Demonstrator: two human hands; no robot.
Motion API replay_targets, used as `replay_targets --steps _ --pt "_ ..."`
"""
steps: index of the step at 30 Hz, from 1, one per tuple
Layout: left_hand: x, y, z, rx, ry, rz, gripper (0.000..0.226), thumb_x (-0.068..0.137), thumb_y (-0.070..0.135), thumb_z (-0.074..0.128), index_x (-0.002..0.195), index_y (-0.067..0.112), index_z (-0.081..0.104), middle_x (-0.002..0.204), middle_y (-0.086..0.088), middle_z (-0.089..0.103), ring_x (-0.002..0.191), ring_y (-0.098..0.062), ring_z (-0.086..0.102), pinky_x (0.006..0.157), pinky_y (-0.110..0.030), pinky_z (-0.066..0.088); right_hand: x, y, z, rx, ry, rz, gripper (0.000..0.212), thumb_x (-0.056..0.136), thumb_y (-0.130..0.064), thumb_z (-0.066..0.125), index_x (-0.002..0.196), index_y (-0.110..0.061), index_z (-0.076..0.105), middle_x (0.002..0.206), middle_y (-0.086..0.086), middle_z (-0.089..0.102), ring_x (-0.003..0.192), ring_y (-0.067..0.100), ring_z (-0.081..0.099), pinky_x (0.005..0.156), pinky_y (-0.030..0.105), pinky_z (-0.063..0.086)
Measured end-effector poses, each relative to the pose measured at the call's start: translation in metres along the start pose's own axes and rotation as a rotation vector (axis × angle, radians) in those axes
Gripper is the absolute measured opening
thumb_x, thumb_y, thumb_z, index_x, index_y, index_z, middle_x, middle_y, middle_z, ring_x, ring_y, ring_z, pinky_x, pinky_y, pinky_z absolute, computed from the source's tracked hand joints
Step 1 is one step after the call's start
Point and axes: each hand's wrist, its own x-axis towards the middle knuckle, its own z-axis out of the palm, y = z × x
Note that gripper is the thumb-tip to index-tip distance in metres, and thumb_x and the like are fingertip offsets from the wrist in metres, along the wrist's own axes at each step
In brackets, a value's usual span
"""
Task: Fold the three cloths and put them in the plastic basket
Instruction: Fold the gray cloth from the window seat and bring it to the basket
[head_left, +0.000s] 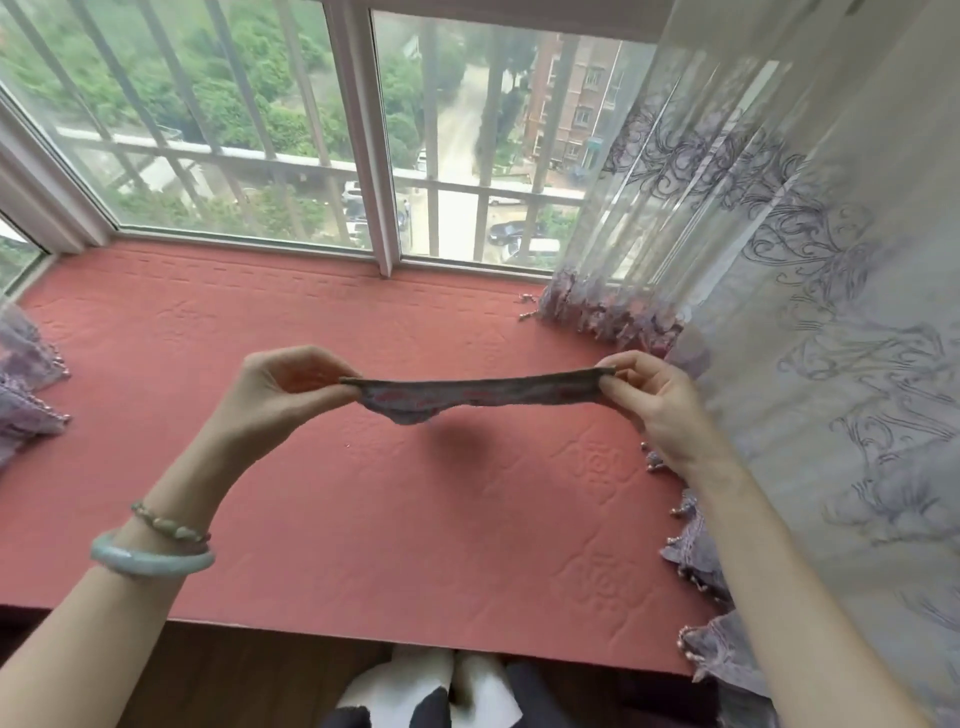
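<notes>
left wrist: a thick, smooth bangle (150, 558), pale green, glossy and faintly translucent, rounded in section
hand side of the bangle: a thin bracelet (169, 526) of small oblong beads, pale green and cream, strung end to end
arms: left forearm (104, 623) and right forearm (810, 597) bare to the picture's edge
hands: left hand (280, 395) and right hand (654, 410) bare
lower edge: black-and-white fabric (415, 691), garment or footwear, cannot tell which

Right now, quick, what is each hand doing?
Left hand: pinching the left end of the small grey and pink patterned cloth, held in the air.
Right hand: pinching the same cloth's right end.
</notes>
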Motion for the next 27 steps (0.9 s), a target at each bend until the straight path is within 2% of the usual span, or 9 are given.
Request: replay_targets --steps 3,7,11,13,14,18,20,24,27 --pt "-0.04 -0.041 0.003 0.03 -0.141 -0.172 0.021 0.072 -0.005 0.073 0.071 0.016 0.074 0.068 0.004 0.072 0.064 -0.001 0.063 0.063 -0.011 0.049 -0.033 0.047 0.001 -0.095 -0.114 0.162 0.023 0.083 0.006 0.06 0.08 -0.016 0.065 0.065 -0.01 0.062 0.063 0.0 0.055 0.065 0.012 0.047" --pt "-0.082 -0.095 0.02 0.02 -0.253 -0.369 0.015 0.072 0.001 0.076 0.071 0.015 0.075 0.07 -0.004 0.072 0.065 -0.006 0.064 0.063 -0.015 0.05 -0.07 0.106 0.002 -0.143 -0.24 0.384 0.019 0.084 0.002 0.063 0.08 -0.017 0.067 0.072 -0.004 0.063 0.068 0.004 0.058 0.068 0.015 0.048" --pt "-0.101 -0.142 0.035 0.007 -0.259 -0.482 0.02 0.073 -0.003 0.075 0.069 0.016 0.073 0.067 0.0 0.072 0.063 -0.005 0.065 0.062 -0.014 0.049 -0.087 0.149 0.008 -0.151 -0.277 0.539 0.018 0.085 0.001 0.062 0.079 -0.016 0.067 0.076 0.004 0.063 0.076 0.016 0.057 0.078 0.033 0.049" --pt "-0.098 -0.164 0.041 0.014 -0.207 -0.513 0.019 0.074 -0.003 0.075 0.072 0.016 0.072 0.067 0.002 0.072 0.064 -0.004 0.065 0.063 -0.015 0.051 -0.083 0.166 0.014 -0.148 -0.227 0.58 0.015 0.085 0.001 0.062 0.081 -0.012 0.065 0.08 0.012 0.06 0.079 0.022 0.055 0.083 0.041 0.049" --pt "-0.094 -0.174 0.044 0.021 -0.171 -0.523 0.016 0.075 -0.001 0.075 0.073 0.015 0.072 0.067 0.003 0.072 0.064 -0.005 0.064 0.064 -0.016 0.051 -0.079 0.174 0.018 -0.144 -0.192 0.589 0.014 0.085 0.002 0.062 0.081 -0.011 0.064 0.079 0.012 0.059 0.079 0.023 0.055 0.082 0.04 0.05" --pt "-0.063 -0.216 0.058 0.032 -0.05 -0.527 0.01 0.078 0.005 0.074 0.079 0.014 0.072 0.071 -0.003 0.071 0.065 -0.014 0.059 0.063 -0.027 0.05 -0.046 0.208 0.035 -0.096 -0.016 0.594 0.011 0.086 0.004 0.059 0.084 -0.006 0.061 0.073 0.008 0.058 0.068 0.017 0.056 0.062 0.024 0.055" --pt "-0.043 -0.239 0.067 0.033 -0.005 -0.532 0.012 0.079 0.004 0.073 0.078 0.017 0.072 0.071 -0.005 0.07 0.064 -0.014 0.057 0.059 -0.023 0.049 -0.023 0.229 0.042 -0.13 0.071 0.55 0.013 0.086 0.004 0.059 0.085 -0.008 0.06 0.072 0.006 0.058 0.065 0.015 0.055 0.06 0.027 0.053" --pt "-0.007 -0.284 0.081 0.06 0.069 -0.526 0.026 0.077 0.001 0.072 0.071 0.026 0.07 0.064 0.005 0.068 0.056 -0.002 0.057 0.051 -0.015 0.048 0.023 0.279 0.055 -0.244 0.164 0.482 0.011 0.084 0.004 0.061 0.089 -0.005 0.062 0.072 0.007 0.056 0.069 0.017 0.051 0.065 0.034 0.046" --pt "0.019 -0.315 0.085 0.094 0.103 -0.503 0.025 0.076 0.004 0.074 0.072 0.028 0.069 0.066 0.005 0.069 0.055 0.0 0.058 0.05 -0.015 0.048 0.057 0.312 0.06 -0.315 0.195 0.44 0.01 0.082 0.004 0.063 0.088 -0.004 0.063 0.069 -0.004 0.056 0.064 0.007 0.051 0.064 0.024 0.045"
